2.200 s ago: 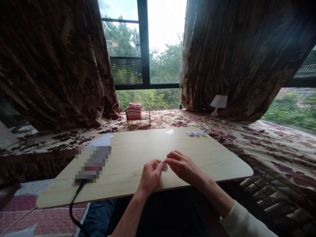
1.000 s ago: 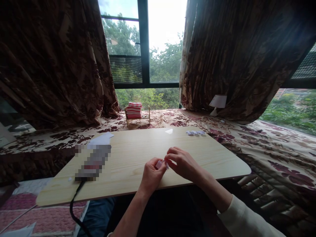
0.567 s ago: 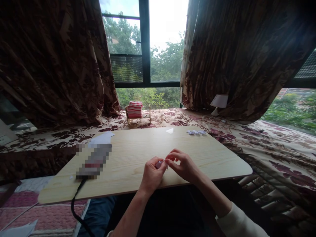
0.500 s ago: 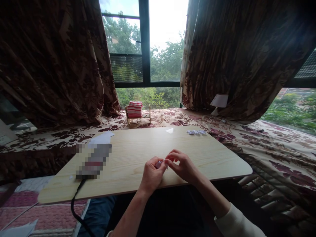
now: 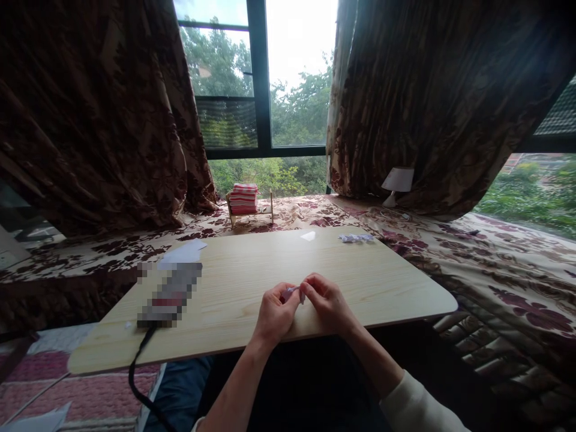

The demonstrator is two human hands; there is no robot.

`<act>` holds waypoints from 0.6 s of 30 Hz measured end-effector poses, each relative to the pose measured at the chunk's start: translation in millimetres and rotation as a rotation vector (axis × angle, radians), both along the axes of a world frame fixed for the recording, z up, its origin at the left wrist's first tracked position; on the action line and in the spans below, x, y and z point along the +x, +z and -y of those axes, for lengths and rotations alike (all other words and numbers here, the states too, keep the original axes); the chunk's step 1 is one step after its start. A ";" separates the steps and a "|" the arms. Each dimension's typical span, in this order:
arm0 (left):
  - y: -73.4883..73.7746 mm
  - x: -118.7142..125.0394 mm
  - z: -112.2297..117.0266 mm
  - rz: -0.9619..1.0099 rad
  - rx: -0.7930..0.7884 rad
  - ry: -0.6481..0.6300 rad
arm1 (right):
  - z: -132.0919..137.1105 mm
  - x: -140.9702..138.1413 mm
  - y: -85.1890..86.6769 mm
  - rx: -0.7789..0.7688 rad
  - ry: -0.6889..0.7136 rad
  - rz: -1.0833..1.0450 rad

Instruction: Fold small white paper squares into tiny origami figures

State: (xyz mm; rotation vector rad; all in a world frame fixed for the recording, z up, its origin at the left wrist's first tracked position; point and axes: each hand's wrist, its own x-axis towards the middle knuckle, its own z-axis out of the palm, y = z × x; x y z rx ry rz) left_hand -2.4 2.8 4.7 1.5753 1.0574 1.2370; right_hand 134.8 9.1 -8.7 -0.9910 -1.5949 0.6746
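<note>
A small piece of folded pale purple paper [image 5: 288, 293] is held low over the near part of the wooden table [image 5: 234, 270]. My left hand [image 5: 273, 317] is closed around it, thumb on top. My right hand [image 5: 330, 305] pinches the paper's right end between thumb and fingertips, close against my left thumb. Fingers cover much of the paper, so its full shape is hidden. At the table's far right lies a row of crumpled or folded pale paper pieces [image 5: 356, 239].
White paper sheets [image 5: 183, 252] lie at the table's far left, beside a blurred-out device [image 5: 168, 297] with a black cable [image 5: 135, 372]. A small white patch [image 5: 308, 236] shows near the back edge. Beyond are a little rack with folded striped cloths [image 5: 243, 199] and a lamp [image 5: 398, 180].
My right hand's raised fingers have curled down and closed in on the paper beside my left thumb. My left hand stays on the paper. The view has shifted slightly.
</note>
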 end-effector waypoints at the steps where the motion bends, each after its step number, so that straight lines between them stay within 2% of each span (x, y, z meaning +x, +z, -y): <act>1: -0.6 0.4 -0.7 0.006 -0.008 0.007 | -0.7 0.4 -0.8 -0.010 -0.007 -0.017; 6: -1.4 1.7 -2.3 0.036 -0.041 0.047 | -3.3 2.3 -5.0 -0.042 -0.020 -0.073; 18: -1.9 -0.8 -2.0 0.036 -0.033 0.010 | 2.3 1.0 1.2 -0.058 0.028 -0.075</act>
